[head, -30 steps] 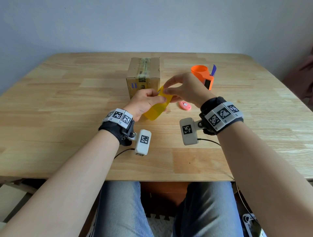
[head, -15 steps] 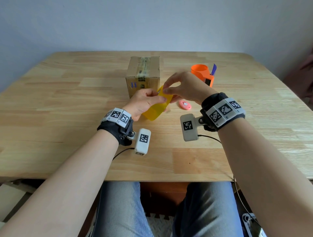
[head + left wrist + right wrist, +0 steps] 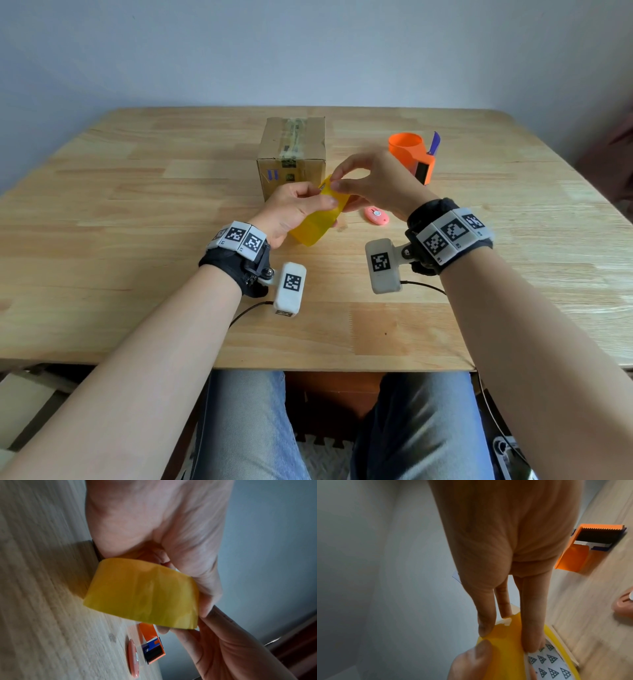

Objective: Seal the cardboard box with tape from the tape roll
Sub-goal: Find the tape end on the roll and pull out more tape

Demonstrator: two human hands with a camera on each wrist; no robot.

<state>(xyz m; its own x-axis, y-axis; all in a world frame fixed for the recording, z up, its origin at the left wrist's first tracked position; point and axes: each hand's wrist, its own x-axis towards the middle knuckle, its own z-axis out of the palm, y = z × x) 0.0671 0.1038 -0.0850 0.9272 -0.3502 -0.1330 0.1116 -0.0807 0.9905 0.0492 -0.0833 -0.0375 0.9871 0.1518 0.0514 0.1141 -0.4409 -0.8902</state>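
Obstacles: cardboard box point(image 3: 292, 156) just behind both hands; orange dispenser point(image 3: 412, 154) (blade end upright) right-rear; pink cutter point(image 3: 376, 215) beside right hand point(image 3: 380, 183). Free: bare counter point(image 3: 120, 212) left and front.

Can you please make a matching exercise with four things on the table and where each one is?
Things:
1. tape roll
2. cardboard box
3. orange tape dispenser
4. pink cutter

Places:
a. far right, standing on the table
b. held in both hands
c. behind the hands, old tape on top
d. flat on the table under the right hand

Pairs: 1-b, 2-c, 3-a, 4-d
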